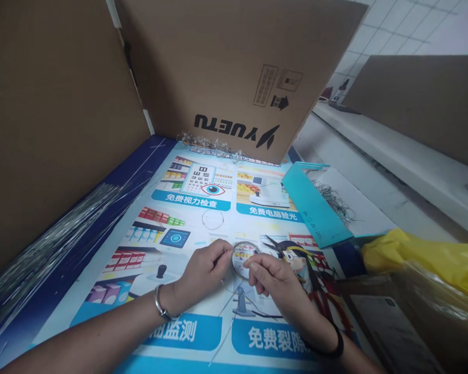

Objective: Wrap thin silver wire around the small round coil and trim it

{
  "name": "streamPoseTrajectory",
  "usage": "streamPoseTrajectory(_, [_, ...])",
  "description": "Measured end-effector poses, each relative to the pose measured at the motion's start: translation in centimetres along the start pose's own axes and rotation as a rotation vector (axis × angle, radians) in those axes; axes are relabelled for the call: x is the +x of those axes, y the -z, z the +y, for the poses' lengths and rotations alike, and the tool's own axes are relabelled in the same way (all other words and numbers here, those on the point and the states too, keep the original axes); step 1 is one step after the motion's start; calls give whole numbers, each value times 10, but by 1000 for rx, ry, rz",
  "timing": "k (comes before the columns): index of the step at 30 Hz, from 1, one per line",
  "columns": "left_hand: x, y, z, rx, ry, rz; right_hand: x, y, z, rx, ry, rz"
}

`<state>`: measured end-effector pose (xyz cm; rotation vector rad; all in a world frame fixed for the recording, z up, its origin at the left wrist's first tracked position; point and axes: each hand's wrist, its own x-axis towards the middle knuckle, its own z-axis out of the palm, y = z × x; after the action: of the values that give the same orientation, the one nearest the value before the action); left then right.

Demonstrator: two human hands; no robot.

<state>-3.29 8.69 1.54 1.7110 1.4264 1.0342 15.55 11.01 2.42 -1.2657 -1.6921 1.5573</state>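
A thin wire ring (243,242) is held between my two hands, above the printed sheet. My left hand (206,267) pinches its left side between thumb and fingertips. With its fingers curled, my right hand (273,278) grips the ring's right side. Loose wire ends (223,343) trail down below the ring. Just beyond my right hand, a pair of pliers (275,244) lies with its dark jaws pointing up and left; my wrist hides part of it. A second thin ring (212,219) lies flat on the sheet beyond my left hand.
Many straight wires (74,223) lie along the left edge. Small wire pieces (214,143) line the foot of the upright cardboard (234,67). At right, a teal box (315,208) stands beside a tangled wire heap (333,200). Nearer is yellow plastic (421,259).
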Motion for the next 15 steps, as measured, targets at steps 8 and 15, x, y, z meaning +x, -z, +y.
streamPoseTrajectory(8, [-2, 1, 3, 63, -121, -67, -4, -1, -7, -51, 7, -13])
streamPoseTrajectory(15, [-2, 0, -1, 107, -180, -88, -3, -1, -2, 109, -68, -46])
